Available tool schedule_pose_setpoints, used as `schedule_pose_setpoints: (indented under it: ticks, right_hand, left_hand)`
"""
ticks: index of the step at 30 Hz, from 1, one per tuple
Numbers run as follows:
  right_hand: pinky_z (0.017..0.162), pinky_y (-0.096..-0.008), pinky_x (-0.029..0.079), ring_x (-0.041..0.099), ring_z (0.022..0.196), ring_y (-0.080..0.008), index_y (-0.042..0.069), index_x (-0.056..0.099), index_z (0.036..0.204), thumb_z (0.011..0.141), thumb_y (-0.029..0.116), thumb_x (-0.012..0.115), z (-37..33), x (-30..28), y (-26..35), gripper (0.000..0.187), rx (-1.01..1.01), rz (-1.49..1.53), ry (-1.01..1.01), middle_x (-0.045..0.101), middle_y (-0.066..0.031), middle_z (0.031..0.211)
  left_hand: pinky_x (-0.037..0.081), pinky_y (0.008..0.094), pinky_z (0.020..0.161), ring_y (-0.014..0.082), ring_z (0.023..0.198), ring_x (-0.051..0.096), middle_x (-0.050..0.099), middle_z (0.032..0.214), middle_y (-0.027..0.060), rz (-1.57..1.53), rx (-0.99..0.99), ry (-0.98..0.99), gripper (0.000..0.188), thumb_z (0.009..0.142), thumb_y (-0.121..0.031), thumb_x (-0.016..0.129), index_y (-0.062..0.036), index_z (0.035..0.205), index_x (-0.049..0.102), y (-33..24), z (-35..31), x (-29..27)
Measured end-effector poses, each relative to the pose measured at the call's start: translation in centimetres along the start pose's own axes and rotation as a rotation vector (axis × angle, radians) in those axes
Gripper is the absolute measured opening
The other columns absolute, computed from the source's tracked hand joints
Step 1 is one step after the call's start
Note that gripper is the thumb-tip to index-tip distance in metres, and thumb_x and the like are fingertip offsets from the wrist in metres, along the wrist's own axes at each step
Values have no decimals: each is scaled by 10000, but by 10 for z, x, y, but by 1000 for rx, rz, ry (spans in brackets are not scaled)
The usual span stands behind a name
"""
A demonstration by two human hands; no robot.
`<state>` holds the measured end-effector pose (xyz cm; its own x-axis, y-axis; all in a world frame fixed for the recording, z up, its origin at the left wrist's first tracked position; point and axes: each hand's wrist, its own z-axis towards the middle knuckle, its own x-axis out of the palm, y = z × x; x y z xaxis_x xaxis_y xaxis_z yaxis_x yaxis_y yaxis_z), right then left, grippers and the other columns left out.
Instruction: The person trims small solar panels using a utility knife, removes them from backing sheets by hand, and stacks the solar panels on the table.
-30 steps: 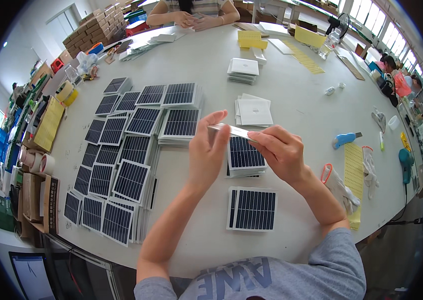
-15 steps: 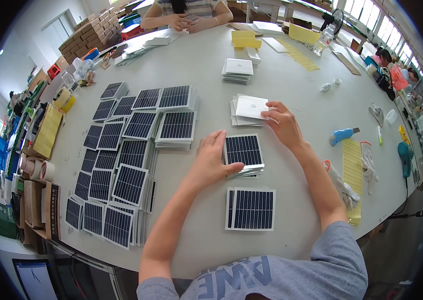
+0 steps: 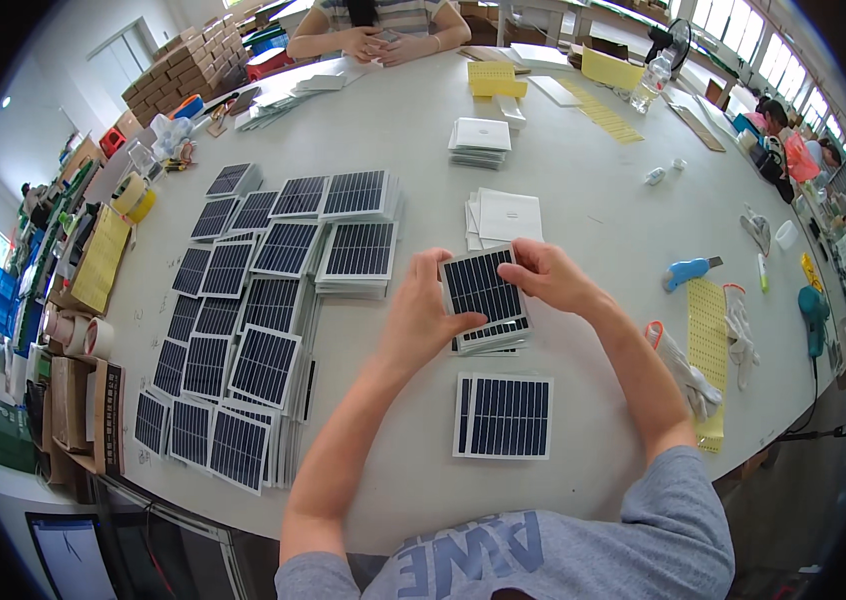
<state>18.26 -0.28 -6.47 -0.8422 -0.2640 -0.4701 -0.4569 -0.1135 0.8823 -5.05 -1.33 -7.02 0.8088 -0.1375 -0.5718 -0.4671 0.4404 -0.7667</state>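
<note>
I watch the left hand and right hand grasp one solar panel between them, over a pile it partly hides from me. Another stack lies below that in my view, panel rows crowd the left, white squares sit beyond, and a blue cutter and gloves lie rightward.
</note>
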Motion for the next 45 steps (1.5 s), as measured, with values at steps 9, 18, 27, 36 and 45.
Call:
schedule_pose_setpoints:
  ticks: [9, 18, 27, 36, 45]
  right_hand:
    - [428, -202, 351, 429, 502, -28, 20, 603, 1015, 1005, 202, 580, -6, 0, 25, 183, 85, 328, -14, 526, 39, 697]
    - [391, -194, 445, 537, 482, -33, -1, 475, 1293, 997, 204, 588, -6, 1, 30, 377, 23, 668, -115, 627, -33, 863]
    - [394, -178, 454, 551, 469, -32, 35, 396, 1448, 1007, 202, 567, -11, 2, 38, 502, 35, 819, -32, 667, -34, 882]
    - [378, -176, 418, 520, 451, -23, 46, 455, 1407, 1005, 205, 570, -12, -6, 40, 447, 48, 761, -39, 657, -15, 808]
    - [463, -206, 389, 496, 522, -30, 56, 660, 1195, 916, 135, 695, 10, -25, 10, 292, -213, -113, -740, 575, -2, 649]
  left_hand:
    - [488, 253, 690, 108, 746, 552, 588, 965, 63, -106, 101, -44, 506, 875, -18, 675, 6, 1339, 474, -1, 7, -17]
    - [497, 323, 884, 216, 1094, 584, 592, 1227, 142, -200, 136, -121, 825, 785, -264, 820, 19, 1432, 395, -12, 6, -19]
    - [498, 281, 920, 128, 1040, 618, 652, 1214, 93, -359, 126, -88, 791, 755, -66, 825, 24, 1434, 430, -9, 6, -17]
    - [516, 262, 755, 97, 779, 638, 728, 892, 74, -439, 6, -163, 412, 792, -67, 793, -23, 1187, 682, -17, 5, -25]
    - [465, 381, 982, 265, 1131, 577, 598, 1233, 177, 61, 31, 98, 821, 734, -321, 853, 1, 1371, 447, -9, 14, -11]
